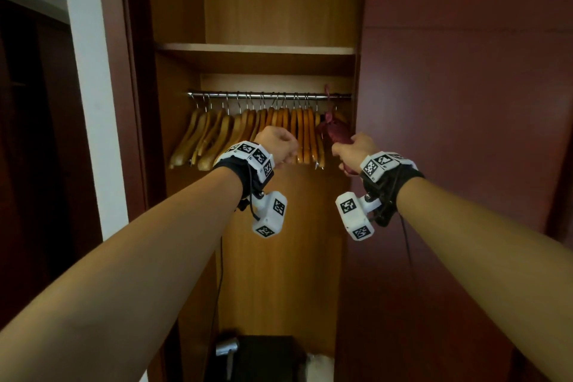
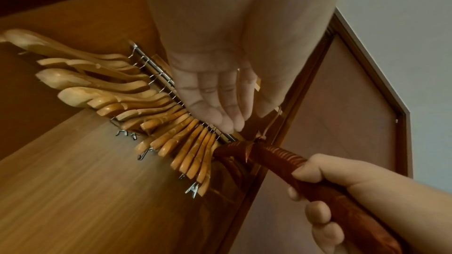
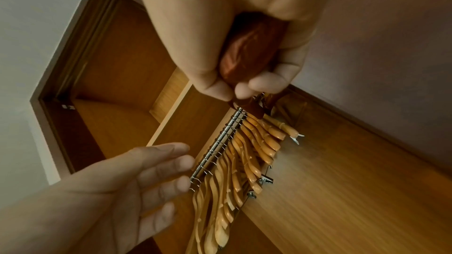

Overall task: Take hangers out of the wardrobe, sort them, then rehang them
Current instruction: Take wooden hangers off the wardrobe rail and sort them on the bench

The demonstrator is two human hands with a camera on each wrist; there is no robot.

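Several light wooden hangers [image 1: 248, 133] [image 2: 171, 134] [image 3: 247, 159] hang packed along the chrome rail [image 1: 269, 95] [image 3: 217, 148] inside the wardrobe. At the rail's right end hangs a dark red padded hanger [image 1: 333, 130] [image 2: 276, 157] [image 3: 247, 55]. My right hand [image 1: 352, 149] [image 2: 325, 186] [image 3: 247, 82] grips one arm of that red hanger. My left hand [image 1: 279, 144] [image 2: 217, 107] [image 3: 156, 173] hovers in front of the wooden hangers with straight fingers, holding nothing.
A wooden shelf [image 1: 257, 51] sits just above the rail. Dark red wardrobe panels [image 1: 465, 133] close in on the right and a door edge [image 1: 136, 102] on the left. A dark box [image 1: 263, 357] stands on the wardrobe floor below.
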